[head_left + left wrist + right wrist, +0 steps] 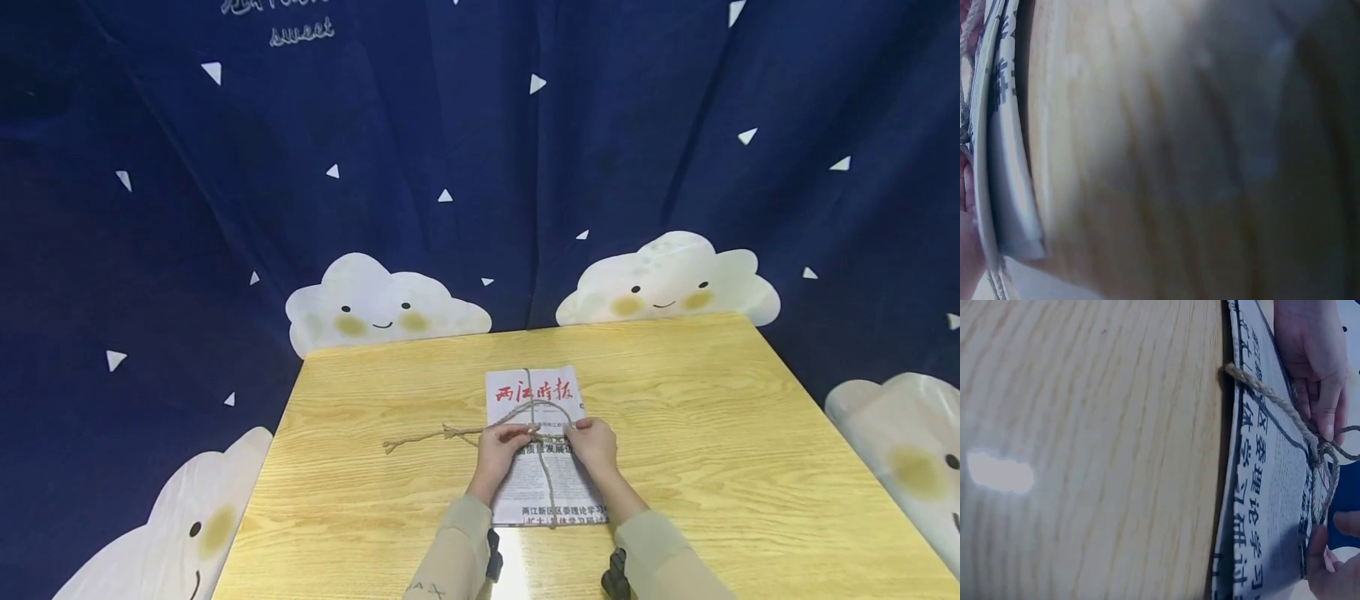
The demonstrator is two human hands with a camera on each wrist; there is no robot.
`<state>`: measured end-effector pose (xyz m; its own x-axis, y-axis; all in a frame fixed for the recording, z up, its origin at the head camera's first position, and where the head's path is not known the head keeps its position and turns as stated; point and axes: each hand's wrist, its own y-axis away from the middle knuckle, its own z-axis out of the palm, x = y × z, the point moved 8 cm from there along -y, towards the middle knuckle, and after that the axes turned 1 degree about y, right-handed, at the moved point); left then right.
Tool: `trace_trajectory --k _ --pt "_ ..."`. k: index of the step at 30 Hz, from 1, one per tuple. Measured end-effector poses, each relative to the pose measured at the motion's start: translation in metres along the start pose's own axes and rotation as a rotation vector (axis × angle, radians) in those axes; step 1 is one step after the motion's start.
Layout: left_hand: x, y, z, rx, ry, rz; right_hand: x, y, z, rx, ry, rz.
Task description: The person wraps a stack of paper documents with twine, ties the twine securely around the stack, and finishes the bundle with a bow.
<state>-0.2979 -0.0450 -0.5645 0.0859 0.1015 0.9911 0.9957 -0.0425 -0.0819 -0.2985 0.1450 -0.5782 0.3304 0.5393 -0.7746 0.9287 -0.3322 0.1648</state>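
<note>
A folded newspaper bundle (517,492) with red headline characters lies on the wooden table, with twine (547,479) running lengthwise and crosswise over it. My left hand (497,454) pinches the twine at the crossing near the middle of the bundle; in the right wrist view its thumb and fingertips (1327,428) are at the knot. The right hand (596,450) holds the twine loop at the bundle's right side. That loop arches above both hands. In the left wrist view only the bundle's edge (1010,156), some twine and part of a hand show.
Loose twine ends (408,442) stretch left across the wooden table (360,517). Behind the table hangs a dark blue curtain (420,125) with white triangles and smiling clouds. Dark straps (617,575) are around the wrists.
</note>
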Motion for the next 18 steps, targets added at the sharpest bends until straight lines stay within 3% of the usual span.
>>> trace_trajectory --k 3,8,12,18 --pt "0.0 0.0 0.0 -0.001 -0.002 -0.013 -0.004 -0.001 0.001 0.005 0.038 -0.012" --pt "-0.003 0.001 -0.001 0.008 -0.002 -0.036 -0.02 -0.003 0.006 0.021 0.062 -0.191" --pt "-0.002 0.001 -0.001 0.009 -0.002 -0.028 -0.025 -0.008 0.019 -0.071 0.024 -0.331" --pt "-0.003 0.0 0.0 0.006 0.002 -0.028 -0.019 -0.016 0.03 -0.191 0.005 -0.43"
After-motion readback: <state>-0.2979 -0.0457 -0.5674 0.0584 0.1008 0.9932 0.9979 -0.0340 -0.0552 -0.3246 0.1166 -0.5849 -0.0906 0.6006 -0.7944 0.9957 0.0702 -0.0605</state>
